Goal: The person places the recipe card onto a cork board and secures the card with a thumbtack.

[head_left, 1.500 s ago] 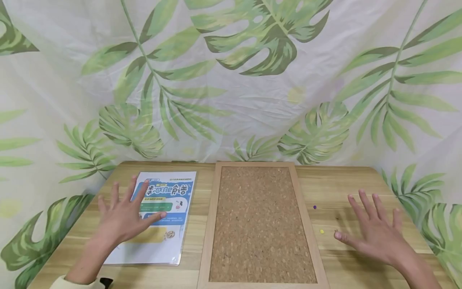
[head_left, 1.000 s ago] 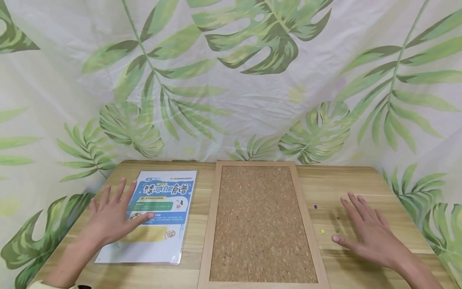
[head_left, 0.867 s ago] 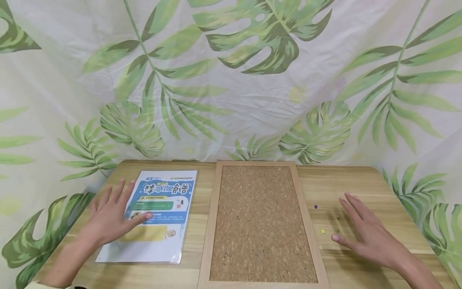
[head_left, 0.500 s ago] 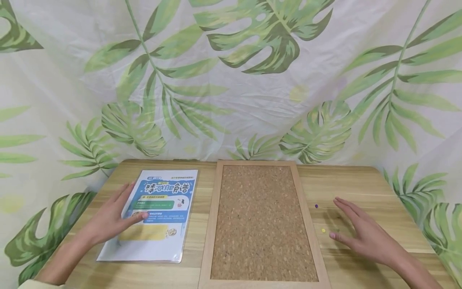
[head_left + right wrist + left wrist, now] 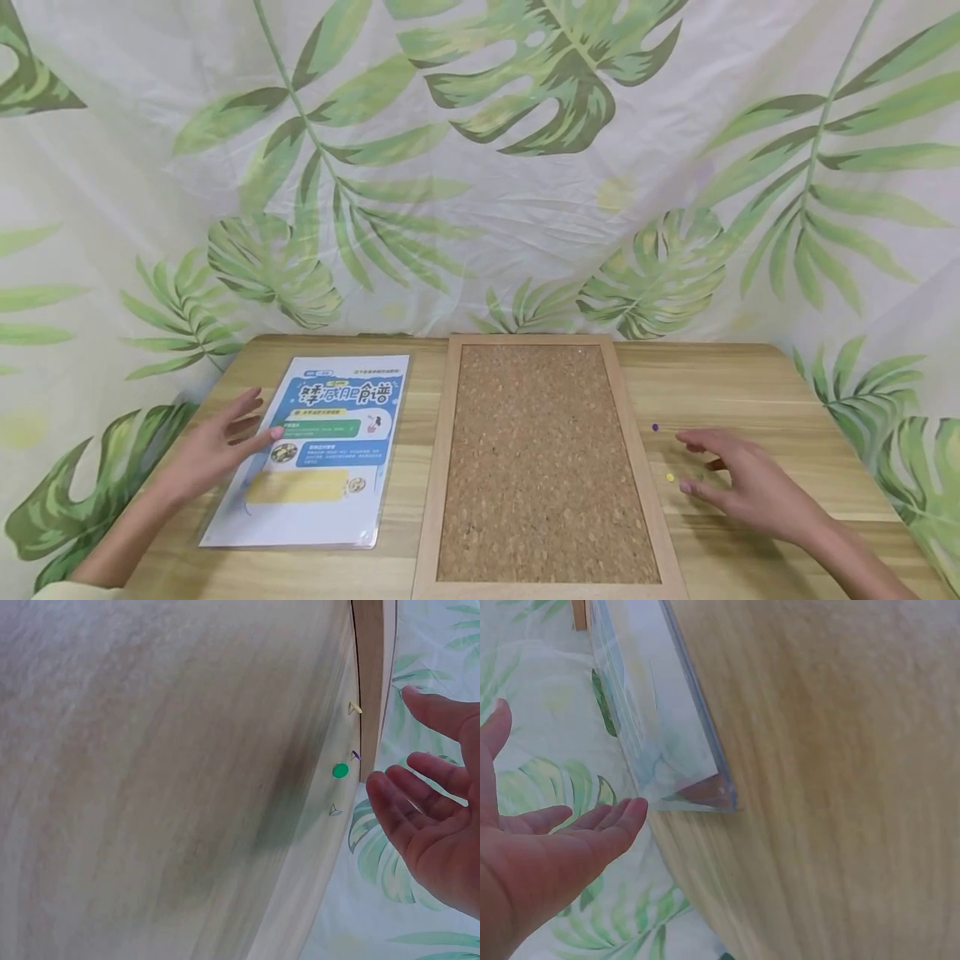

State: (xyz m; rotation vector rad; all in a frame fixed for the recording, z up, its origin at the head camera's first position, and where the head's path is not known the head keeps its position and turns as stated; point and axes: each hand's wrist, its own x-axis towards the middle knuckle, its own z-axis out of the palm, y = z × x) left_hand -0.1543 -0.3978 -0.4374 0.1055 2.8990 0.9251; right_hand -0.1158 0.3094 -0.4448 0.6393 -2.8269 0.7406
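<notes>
My left hand hovers at the left edge of a clear-sleeved printed sheet, thumb overlapping it in the head view. The left wrist view shows this hand with loosely bent fingers, holding nothing. On the other side, my right hand is over the table with thumb and fingers apart, gently curled around air. Close to its fingertips lie a yellow thumbtack and a purple thumbtack. The right wrist view adds a green thumbtack and a pale one, points partly visible.
A wood-framed corkboard lies flat in the middle, between the sheet and the thumbtacks. Underneath is a wooden table whose back edge meets a leaf-printed cloth hanging behind and at both sides.
Both hands had spread fingers and now bend them. My left hand has drifted left, uncovering more of the sheet. The right hand's fingers have come lower, nearer the thumbtacks. Sheet and corkboard stay put.
</notes>
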